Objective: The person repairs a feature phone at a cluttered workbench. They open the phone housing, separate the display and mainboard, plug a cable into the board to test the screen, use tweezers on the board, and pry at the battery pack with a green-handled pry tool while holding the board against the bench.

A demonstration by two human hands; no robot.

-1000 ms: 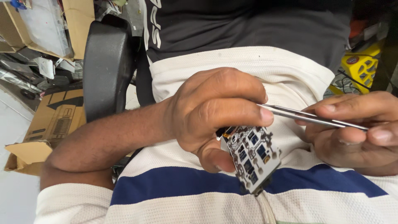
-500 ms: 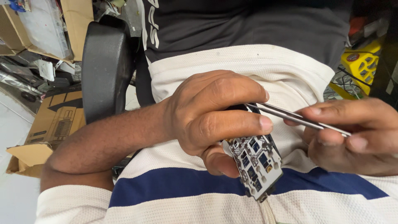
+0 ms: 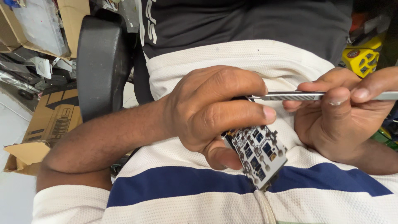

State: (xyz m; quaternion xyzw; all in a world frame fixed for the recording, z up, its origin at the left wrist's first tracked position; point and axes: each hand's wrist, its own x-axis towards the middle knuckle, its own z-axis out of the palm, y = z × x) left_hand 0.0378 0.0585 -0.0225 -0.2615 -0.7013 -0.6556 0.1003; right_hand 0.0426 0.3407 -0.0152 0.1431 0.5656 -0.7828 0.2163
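White circuit board [image 3: 259,155] tilted; metal tweezers [image 3: 290,96] horizontal above.

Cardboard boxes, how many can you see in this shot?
2. One cardboard box lies open at lower left beside the black chair armrest; another cardboard box sits at the top left corner. The clutter there may hide more.

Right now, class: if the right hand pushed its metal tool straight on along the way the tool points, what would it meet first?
The right hand aims the tweezers leftward at the left hand. Their tip already sits at its fingers, by the top edge of the circuit board; which is touched first is unclear.
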